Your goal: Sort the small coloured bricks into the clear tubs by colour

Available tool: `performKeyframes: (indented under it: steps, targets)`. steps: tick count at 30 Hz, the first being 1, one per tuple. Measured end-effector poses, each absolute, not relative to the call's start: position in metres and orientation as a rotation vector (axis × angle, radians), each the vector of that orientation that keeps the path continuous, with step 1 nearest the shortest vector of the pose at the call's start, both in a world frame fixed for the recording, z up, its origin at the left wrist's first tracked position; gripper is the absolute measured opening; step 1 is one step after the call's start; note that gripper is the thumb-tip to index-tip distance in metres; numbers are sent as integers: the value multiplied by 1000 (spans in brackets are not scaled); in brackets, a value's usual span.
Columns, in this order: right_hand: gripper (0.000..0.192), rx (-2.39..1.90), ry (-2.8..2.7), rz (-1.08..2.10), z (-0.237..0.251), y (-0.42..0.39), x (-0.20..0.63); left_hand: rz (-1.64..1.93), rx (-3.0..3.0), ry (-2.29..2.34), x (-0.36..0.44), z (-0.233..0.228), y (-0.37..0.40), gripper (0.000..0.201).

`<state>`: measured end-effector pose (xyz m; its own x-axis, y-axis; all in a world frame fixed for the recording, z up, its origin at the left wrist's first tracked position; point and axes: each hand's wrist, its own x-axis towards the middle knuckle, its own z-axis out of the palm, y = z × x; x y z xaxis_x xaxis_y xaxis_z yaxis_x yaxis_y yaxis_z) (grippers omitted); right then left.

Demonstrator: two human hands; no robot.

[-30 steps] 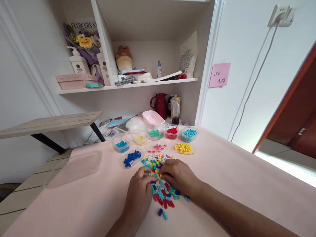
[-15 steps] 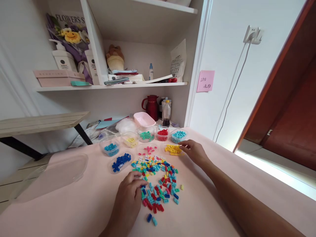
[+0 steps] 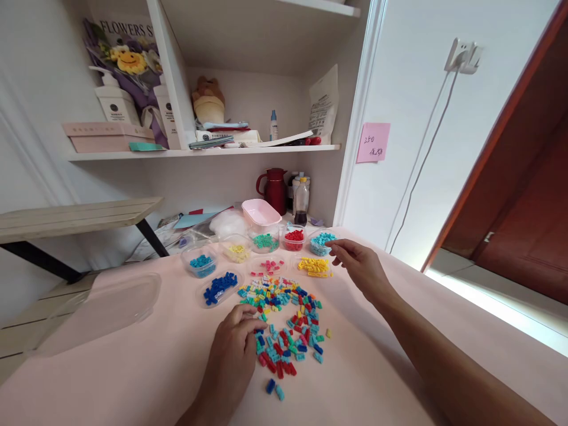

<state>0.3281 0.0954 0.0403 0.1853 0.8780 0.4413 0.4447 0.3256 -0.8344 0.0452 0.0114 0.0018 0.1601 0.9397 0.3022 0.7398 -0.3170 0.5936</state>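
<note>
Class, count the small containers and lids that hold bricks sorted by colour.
7. Back row: blue tub, yellow, green, red, turquoise. Front: dark-blue lid, yellow lid.

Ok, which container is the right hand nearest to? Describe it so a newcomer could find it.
Start at the pink table and the mixed brick pile. Behind the pile stand small clear containers; the right hand hovers by the shallow one of yellow bricks. It alone holds bright yellow, just in front of the tubs of red bricks and light blue bricks.
</note>
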Motion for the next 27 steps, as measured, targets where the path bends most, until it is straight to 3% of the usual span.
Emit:
performKeyframes:
  steps: [13, 27]
  targets:
    - [22, -927, -2189, 369, 37, 63, 271, 1005, 2102, 1676, 47, 2, 10, 44]
    - [29, -1016, -2491, 119, 10, 70, 255, 813, 2289, 1667, 47, 1, 9, 55]
